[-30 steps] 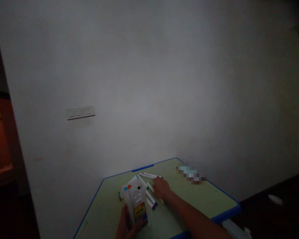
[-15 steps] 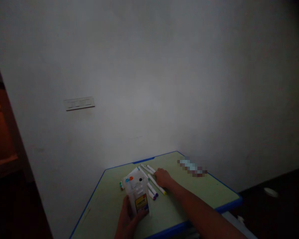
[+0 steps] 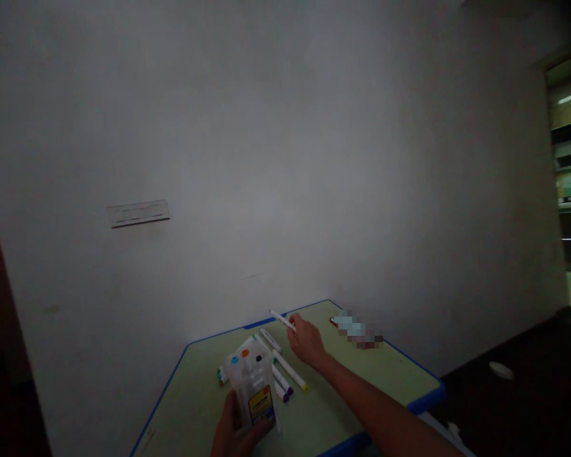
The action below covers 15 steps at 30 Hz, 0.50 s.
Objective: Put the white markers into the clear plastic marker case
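My left hand (image 3: 240, 428) is wrapped round a clear plastic marker case (image 3: 254, 393) with a yellow and black label. Blue, orange and black marker ends show at the top of the case. My right hand (image 3: 306, 341) grips a white marker (image 3: 282, 319), raised a little above the table and pointing up to the left. Between my hands lie several loose white markers, among them a yellow-tipped marker (image 3: 292, 373) and two purple-tipped ones (image 3: 282, 388). Green and brown marker ends (image 3: 220, 376) show beside the case, partly hidden by it.
The pale green table (image 3: 181, 406) has a blue edge and stands against a grey wall (image 3: 266, 158). A blurred-out flat object (image 3: 356, 329) lies near its right edge. On the wall is a switch plate (image 3: 139, 214). A white object (image 3: 501, 370) lies on the dark floor.
My right hand has lifted a white marker off the table. My left hand still holds the case. The view has turned right, bringing a doorway with shelves into sight.
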Tool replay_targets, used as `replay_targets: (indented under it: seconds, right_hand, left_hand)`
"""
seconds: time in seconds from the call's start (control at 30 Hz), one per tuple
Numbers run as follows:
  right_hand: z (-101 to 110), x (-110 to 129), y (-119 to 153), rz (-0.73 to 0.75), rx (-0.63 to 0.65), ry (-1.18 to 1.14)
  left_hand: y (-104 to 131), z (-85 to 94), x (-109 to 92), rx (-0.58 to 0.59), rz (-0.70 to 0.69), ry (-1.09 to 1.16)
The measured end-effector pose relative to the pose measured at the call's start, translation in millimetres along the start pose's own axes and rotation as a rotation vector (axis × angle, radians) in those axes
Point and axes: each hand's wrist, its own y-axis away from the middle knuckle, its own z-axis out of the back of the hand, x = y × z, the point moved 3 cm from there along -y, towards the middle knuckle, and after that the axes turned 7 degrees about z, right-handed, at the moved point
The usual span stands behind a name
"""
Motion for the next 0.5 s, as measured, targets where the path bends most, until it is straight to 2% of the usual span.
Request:
replay_targets:
  seconds: [0.1,0.17,0.2,0.27,0.37,0.5]
  right_hand:
    - [39,22,-11,0.018,-0.131,-0.143]
    - [68,39,-13,0.067,-0.322,-0.482]
    - [80,47,-13,0.097,-0.378,-0.614]
    - [98,64,-11,0.138,-0.407,-0.782]
    - [102,86,-8,0.156,-0.259,-0.777]
    - [81,109,0,0.227,0.066,-0.429]
  left_hand:
    - [4,4.4,4,0.017,0.012,0.027]
    - [7,5.9,3,0.025,0.013,0.072]
    - [8,6.2,2,0.027,0.012,0.091]
    - [9,6.0,0,0.034,0.007,0.113]
    - [8,5.3,1,0.059,-0.009,0.120]
    - [6,5.8,4,0.062,-0.025,0.113]
